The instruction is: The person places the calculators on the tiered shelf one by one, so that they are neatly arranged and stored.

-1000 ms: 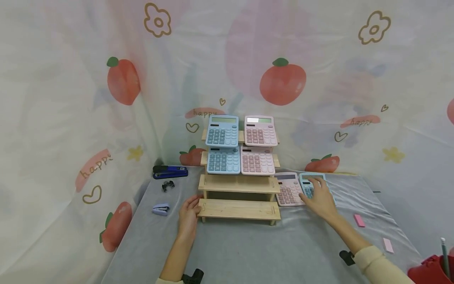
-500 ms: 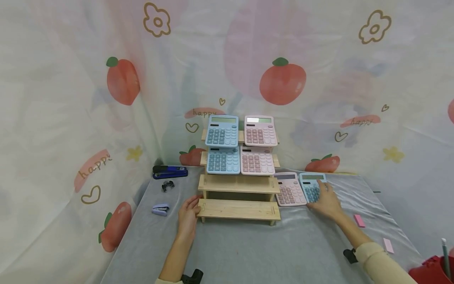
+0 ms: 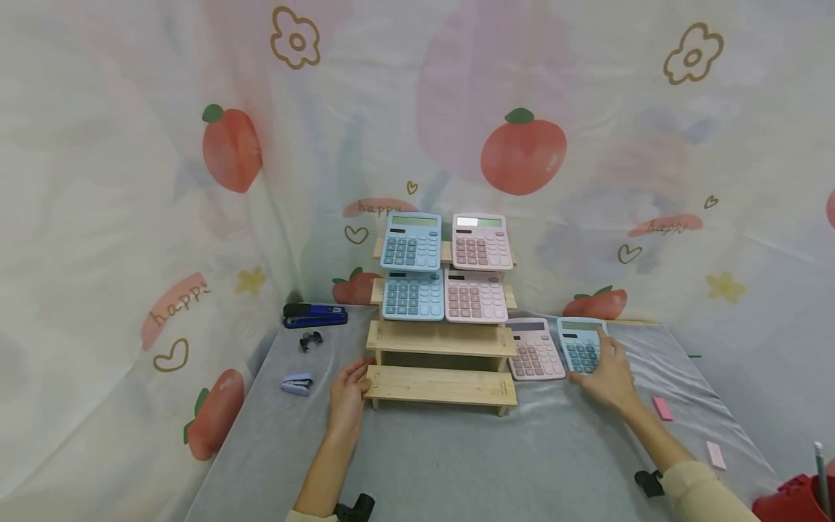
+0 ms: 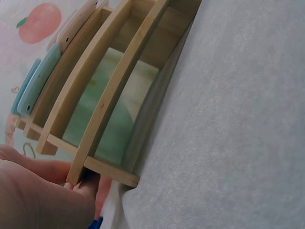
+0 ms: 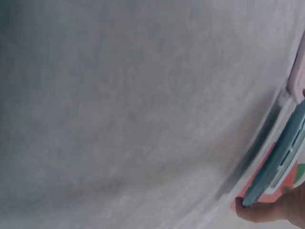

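A stepped wooden display rack (image 3: 440, 384) stands mid-table. My left hand (image 3: 347, 399) pinches the left end of its lowest step, thumb and fingers round the board (image 4: 102, 112) in the left wrist view. At right, my right hand (image 3: 608, 373) grips a light blue calculator (image 3: 577, 344) by its edges. Seen from the right wrist, that calculator's edge (image 5: 274, 162) is tilted up off the cloth. Left of it a pink calculator (image 3: 535, 351) lies beside the rack. Two blue calculators (image 3: 411, 243) and two pink ones (image 3: 481, 243) lean on the two upper steps.
On the left lie a dark blue stapler (image 3: 315, 316), a small black clip-like item (image 3: 310, 341) and a small lilac stapler (image 3: 296, 384). Two pink blocks (image 3: 662, 408) lie at right, near a red holder (image 3: 792, 499) with a pencil. A printed curtain (image 3: 391, 109) hangs behind.
My right hand has come down onto the blue calculator, gripped it and shifted it slightly right, widening the gap to the pink one. My left hand has stayed on the rack.
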A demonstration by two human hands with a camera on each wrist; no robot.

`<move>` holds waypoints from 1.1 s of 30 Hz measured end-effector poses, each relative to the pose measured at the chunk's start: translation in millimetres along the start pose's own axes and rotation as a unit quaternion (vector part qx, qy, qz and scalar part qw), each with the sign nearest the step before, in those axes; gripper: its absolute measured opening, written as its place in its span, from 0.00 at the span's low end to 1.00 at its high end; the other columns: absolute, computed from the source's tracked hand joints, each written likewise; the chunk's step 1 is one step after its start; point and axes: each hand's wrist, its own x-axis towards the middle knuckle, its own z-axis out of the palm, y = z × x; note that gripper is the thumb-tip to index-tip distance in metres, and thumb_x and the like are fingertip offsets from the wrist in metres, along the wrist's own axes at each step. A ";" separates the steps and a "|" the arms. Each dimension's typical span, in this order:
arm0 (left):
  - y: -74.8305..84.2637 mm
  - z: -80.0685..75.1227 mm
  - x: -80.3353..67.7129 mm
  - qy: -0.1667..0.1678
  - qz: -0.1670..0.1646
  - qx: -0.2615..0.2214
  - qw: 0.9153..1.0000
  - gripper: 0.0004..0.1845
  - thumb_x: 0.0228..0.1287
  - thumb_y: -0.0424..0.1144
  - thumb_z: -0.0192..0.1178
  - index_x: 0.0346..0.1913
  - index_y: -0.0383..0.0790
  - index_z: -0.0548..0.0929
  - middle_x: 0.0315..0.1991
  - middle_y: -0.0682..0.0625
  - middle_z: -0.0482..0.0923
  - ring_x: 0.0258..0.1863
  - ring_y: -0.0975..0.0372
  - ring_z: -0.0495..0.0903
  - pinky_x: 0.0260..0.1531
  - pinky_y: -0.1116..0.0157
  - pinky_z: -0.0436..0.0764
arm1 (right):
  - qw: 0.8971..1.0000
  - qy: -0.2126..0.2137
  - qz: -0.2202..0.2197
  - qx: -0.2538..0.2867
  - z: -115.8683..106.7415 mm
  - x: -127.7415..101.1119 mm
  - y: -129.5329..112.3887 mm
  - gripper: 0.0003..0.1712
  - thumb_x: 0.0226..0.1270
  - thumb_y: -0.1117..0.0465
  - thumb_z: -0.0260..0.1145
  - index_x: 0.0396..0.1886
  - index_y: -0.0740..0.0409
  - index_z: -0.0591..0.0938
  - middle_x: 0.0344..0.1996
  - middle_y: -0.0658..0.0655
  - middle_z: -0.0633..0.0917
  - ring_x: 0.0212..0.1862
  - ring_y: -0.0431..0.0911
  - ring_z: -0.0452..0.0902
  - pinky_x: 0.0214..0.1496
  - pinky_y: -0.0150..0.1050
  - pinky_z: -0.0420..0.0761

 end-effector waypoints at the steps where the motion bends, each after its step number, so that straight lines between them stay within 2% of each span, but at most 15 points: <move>1: -0.3 0.3 -0.5 -0.001 0.001 0.002 1.000 0.31 0.67 0.18 0.49 0.73 0.24 0.64 0.72 0.31 0.70 0.73 0.50 0.66 0.49 0.72 0.77 | 1.000 0.010 0.001 0.003 -1.1 -2.1 -1.9 0.72 0.50 0.53 0.82 0.85 0.61 0.45 0.70 0.82 0.56 0.58 0.81 0.65 0.51 0.75 0.69; 7: 0.9 2.4 -3.1 -0.003 0.002 -0.001 1.000 0.31 0.67 0.18 0.48 0.74 0.24 0.62 0.73 0.30 0.68 0.74 0.48 0.65 0.54 0.70 0.76 | 0.998 0.054 -0.005 0.019 -14.9 -14.3 -23.4 0.69 0.49 0.55 0.83 0.84 0.61 0.49 0.68 0.78 0.60 0.56 0.76 0.68 0.52 0.72 0.70; 15: 1.3 2.5 -2.8 -0.002 0.001 0.000 1.000 0.31 0.67 0.19 0.48 0.74 0.25 0.64 0.73 0.32 0.69 0.74 0.48 0.66 0.52 0.71 0.77 | 0.997 0.063 -0.025 0.028 -31.3 -33.9 -47.3 0.70 0.49 0.56 0.83 0.85 0.57 0.49 0.71 0.77 0.58 0.57 0.74 0.67 0.54 0.71 0.70; 21: 0.2 2.1 -1.4 0.003 0.004 0.001 1.000 0.31 0.65 0.17 0.48 0.73 0.24 0.64 0.72 0.30 0.70 0.73 0.48 0.67 0.50 0.71 0.77 | 0.996 0.065 -0.050 0.040 -42.3 -55.0 -80.7 0.68 0.48 0.59 0.84 0.84 0.58 0.52 0.73 0.74 0.59 0.59 0.72 0.67 0.54 0.71 0.71; 28: 2.0 1.3 -1.8 0.006 0.000 0.002 1.000 0.31 0.67 0.18 0.49 0.73 0.25 0.64 0.72 0.32 0.70 0.73 0.48 0.67 0.50 0.71 0.77 | 0.989 0.077 -0.109 0.057 -38.6 -78.0 -125.0 0.66 0.43 0.61 0.86 0.81 0.59 0.60 0.71 0.70 0.63 0.59 0.67 0.70 0.52 0.66 0.74; 33: 0.3 1.3 -2.2 0.009 0.010 0.002 1.000 0.30 0.65 0.18 0.50 0.72 0.23 0.66 0.70 0.32 0.73 0.71 0.50 0.70 0.48 0.71 0.78 | 0.986 0.061 -0.142 0.069 -33.4 -92.9 -149.1 0.64 0.40 0.61 0.86 0.79 0.60 0.64 0.71 0.69 0.65 0.59 0.67 0.72 0.53 0.65 0.76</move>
